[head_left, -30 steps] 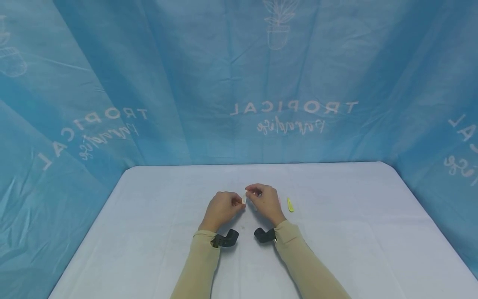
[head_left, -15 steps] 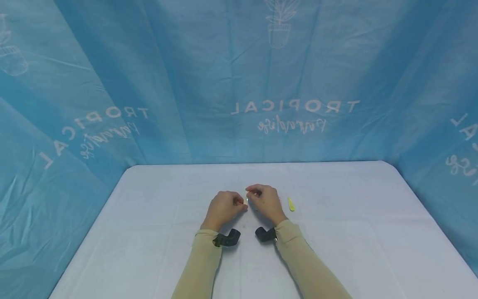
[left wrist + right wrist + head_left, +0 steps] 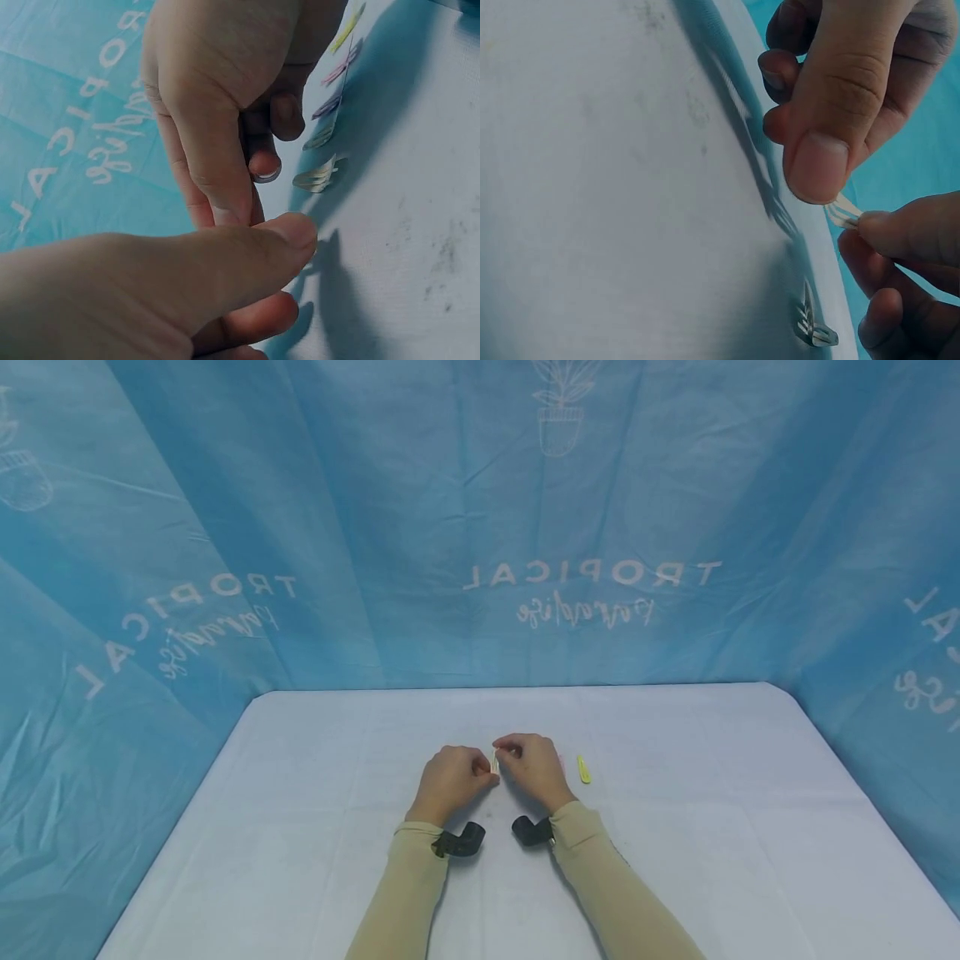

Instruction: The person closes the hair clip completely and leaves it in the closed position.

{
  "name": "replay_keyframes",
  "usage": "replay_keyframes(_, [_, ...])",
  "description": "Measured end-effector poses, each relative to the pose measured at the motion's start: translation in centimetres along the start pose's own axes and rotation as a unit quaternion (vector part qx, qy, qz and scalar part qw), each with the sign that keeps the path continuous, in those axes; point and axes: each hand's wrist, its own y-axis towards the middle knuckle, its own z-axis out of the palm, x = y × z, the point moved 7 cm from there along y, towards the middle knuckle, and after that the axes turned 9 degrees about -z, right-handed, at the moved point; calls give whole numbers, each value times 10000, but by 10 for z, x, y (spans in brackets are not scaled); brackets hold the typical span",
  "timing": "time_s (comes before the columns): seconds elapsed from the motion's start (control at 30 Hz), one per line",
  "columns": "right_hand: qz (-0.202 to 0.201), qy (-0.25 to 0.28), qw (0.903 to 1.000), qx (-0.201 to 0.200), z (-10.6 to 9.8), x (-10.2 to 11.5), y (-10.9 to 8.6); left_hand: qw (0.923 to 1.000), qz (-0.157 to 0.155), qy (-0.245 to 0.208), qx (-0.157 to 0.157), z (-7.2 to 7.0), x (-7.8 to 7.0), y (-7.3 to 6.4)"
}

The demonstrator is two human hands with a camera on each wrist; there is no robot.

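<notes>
Between the fingertips of both hands is a small pale cream snap hair clip; in the right wrist view its slotted middle part shows. My left hand pinches the near end, its thumb lying over the clip. The far end is held by my right hand with thumb and forefinger. Fingers hide most of the clip, all of it in the left wrist view. Beyond the hands, a row of hair clips lies on the table: yellow, pink, purple, green and cream.
A white cloth covers the table; blue printed curtains stand behind it and at both sides. The yellow clip lies right of my right hand. A shiny clip rests on the cloth near the right hand. Black cameras sit at both wrists.
My left hand has shifted slightly to the right, closer to the right hand. The cream clip has turned a little and shows a narrower, slotted side. Both hands keep their pinch.
</notes>
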Motion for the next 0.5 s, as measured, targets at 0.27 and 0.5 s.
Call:
replay_keyframes(0.27, [-171, -132, 9996, 205, 3, 3, 0, 10000, -18, -23, -41, 4, 3, 0])
replay_keyframes(0.5, [-277, -414, 9984, 268, 2, 5, -1, 9999, -146, -29, 36, 7, 4, 0])
